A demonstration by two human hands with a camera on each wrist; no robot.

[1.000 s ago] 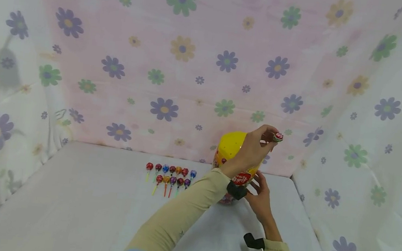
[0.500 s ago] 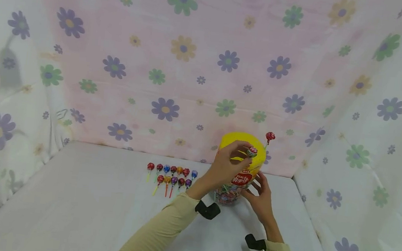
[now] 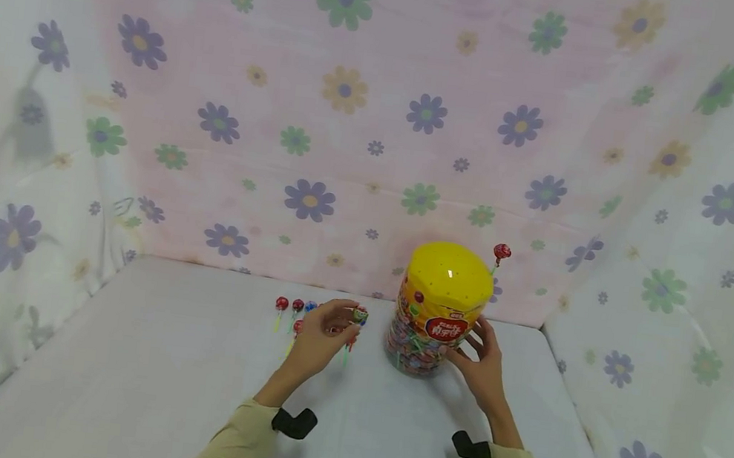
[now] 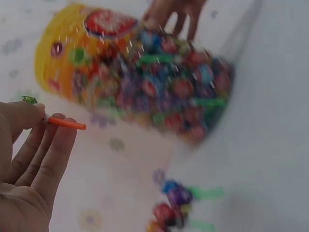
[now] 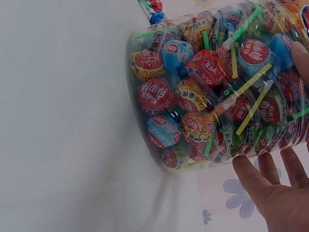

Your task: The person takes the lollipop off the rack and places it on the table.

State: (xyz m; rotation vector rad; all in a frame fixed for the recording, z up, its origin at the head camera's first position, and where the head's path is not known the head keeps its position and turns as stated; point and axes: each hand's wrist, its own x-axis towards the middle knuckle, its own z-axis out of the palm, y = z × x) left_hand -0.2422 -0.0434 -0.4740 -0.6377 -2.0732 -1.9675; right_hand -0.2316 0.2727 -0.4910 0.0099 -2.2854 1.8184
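Note:
My left hand [image 3: 318, 339] pinches a lollipop [image 3: 360, 316] over the right end of the laid-out lollipops [image 3: 281, 304], covering part of them. In the left wrist view, the wrapped head [image 4: 30, 99] of the held lollipop looks green, and its orange stick [image 4: 67, 123] points out past the fingers. A clear jar [image 3: 446, 308] with a yellow lid, packed with wrapped lollipops, stands upright on the table. My right hand [image 3: 479, 371] grips its right side, thumb on the front. Up by the lid's right edge, a red lollipop [image 3: 502, 252] sticks out.
The white-covered table [image 3: 144, 370] meets a flower-print cloth [image 3: 362, 146] just behind the jar. Similar cloth hangs along the left and right sides.
My left hand has moved left and down from the jar's lid, carrying the lollipop to the rows. The red lollipop by the lid, not visible a second ago, shows now. My right hand stays at the jar.

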